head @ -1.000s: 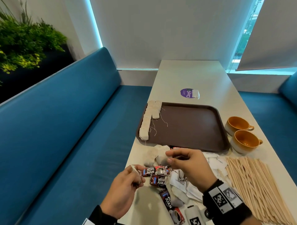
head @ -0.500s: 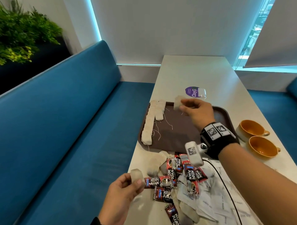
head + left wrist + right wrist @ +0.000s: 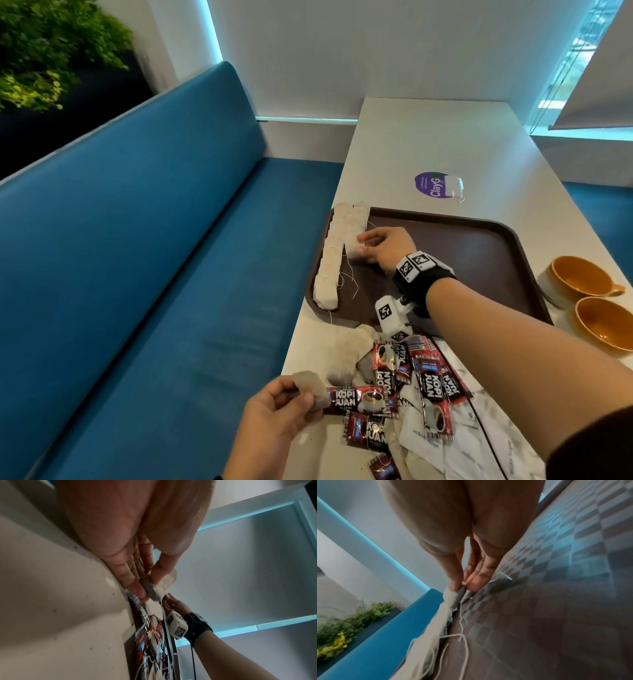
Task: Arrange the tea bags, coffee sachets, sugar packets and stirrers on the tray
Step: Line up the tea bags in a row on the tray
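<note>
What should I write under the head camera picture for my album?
Right hand sets a tea bag on the tray.

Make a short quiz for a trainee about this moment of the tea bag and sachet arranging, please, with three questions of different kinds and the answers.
1. True or false: the right hand is setting a tea bag beside the tea bag row on the tray.
2. What does the left hand hold? A) a coffee sachet B) a loose tea bag C) a stirrer
3. Fill in: the red coffee sachets lie on the ____, not on the tray.

Key
1. True; the right wrist view shows thumb and fingers pinching the bag at the tray surface.
2. B; the loose tea bag is pinched between thumb and fingers.
3. table.
</note>
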Motion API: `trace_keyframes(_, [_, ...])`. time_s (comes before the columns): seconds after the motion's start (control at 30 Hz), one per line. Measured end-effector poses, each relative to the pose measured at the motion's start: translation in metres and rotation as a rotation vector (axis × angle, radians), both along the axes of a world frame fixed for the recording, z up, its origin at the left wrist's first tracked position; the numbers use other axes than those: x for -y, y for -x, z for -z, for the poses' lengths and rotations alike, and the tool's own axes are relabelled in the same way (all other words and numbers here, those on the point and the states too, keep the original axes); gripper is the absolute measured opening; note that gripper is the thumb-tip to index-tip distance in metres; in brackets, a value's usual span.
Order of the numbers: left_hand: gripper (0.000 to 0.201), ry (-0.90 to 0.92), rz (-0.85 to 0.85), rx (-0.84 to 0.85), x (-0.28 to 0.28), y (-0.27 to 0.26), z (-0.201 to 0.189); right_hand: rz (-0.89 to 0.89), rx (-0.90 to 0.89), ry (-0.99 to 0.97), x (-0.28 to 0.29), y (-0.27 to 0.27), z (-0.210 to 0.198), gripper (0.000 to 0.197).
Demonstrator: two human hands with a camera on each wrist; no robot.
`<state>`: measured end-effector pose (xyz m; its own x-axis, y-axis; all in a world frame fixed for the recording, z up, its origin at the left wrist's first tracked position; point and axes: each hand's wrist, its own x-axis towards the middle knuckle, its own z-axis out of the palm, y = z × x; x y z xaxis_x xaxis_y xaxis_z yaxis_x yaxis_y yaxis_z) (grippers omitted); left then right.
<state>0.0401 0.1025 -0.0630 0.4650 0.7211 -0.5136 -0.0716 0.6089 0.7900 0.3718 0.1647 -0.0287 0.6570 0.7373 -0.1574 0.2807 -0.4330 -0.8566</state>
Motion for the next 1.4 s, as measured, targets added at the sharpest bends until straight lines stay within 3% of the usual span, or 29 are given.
trace_keyframes(0.37, [0.019, 0.048, -0.024, 0.048, -0.003, 0.001, -0.001, 0.030, 0.122, 0.207, -0.028, -0.003, 0.012, 0.018])
trace_keyframes(0.63, [0.017, 0.032, -0.023, 0.034, -0.004, 0.001, 0.000, 0.039, 0.082, 0.156, -0.026, -0.002, 0.010, 0.016])
trace_keyframes(0.8, [0.014, -0.036, 0.017, -0.009, -0.006, 0.000, -0.007, 0.080, 0.027, 0.041, 0.012, 0.009, -0.018, 0.006])
trace_keyframes(0.93, [0.017, -0.084, 0.054, 0.045, -0.013, -0.004, -0.030, -0.014, -0.053, -0.062, 0.057, 0.039, -0.052, 0.005])
trace_keyframes(1.03, [0.027, -0.187, 0.091, 0.059, -0.021, -0.015, -0.045, -0.116, -0.211, -0.148, 0.088, 0.069, -0.067, 0.012])
trace_keyframes(1.23, [0.042, -0.414, 0.194, -0.002, -0.021, -0.042, -0.060, -0.300, -0.334, -0.152, 0.126, 0.105, -0.073, 0.037])
trace_keyframes(1.33, [0.040, -0.482, 0.251, -0.052, -0.019, -0.053, -0.065, -0.318, -0.225, -0.103, 0.132, 0.106, -0.070, 0.020])
trace_keyframes(1.4, [0.028, -0.515, 0.248, -0.125, -0.023, -0.059, -0.062, -0.270, -0.183, -0.096, 0.134, 0.098, -0.066, 0.010])
